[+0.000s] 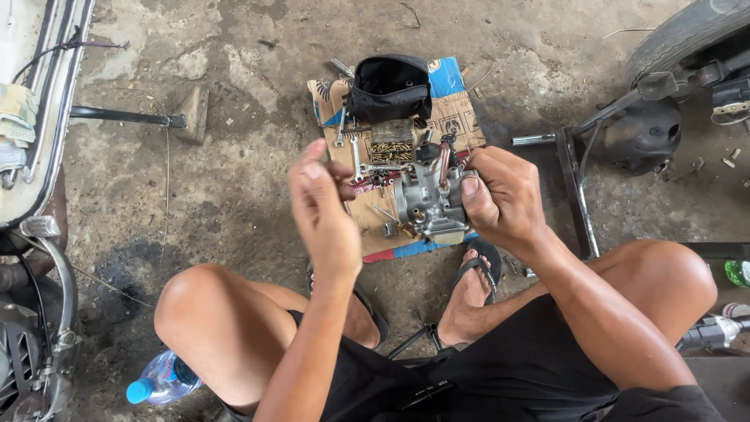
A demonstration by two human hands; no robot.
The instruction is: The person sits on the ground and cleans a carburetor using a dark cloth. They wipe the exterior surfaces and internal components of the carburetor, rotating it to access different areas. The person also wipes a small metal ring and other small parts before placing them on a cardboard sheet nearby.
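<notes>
My right hand grips a grey metal carburetor with a copper-coloured tube on top, held up in front of me. My left hand is raised just left of it, fingers loosely curled; whether it pinches a small part I cannot tell. Below both hands lies a flattened cardboard sheet on the concrete floor. On it sit several wrenches, a small tray of brass parts and a black open pouch. My bare knees and sandalled feet frame the cardboard.
A motorcycle tyre and black stand frame are at the right. Motorcycle parts and chrome bars stand at the left. A plastic water bottle with a blue cap lies by my left leg. A wooden wedge rests at the upper left.
</notes>
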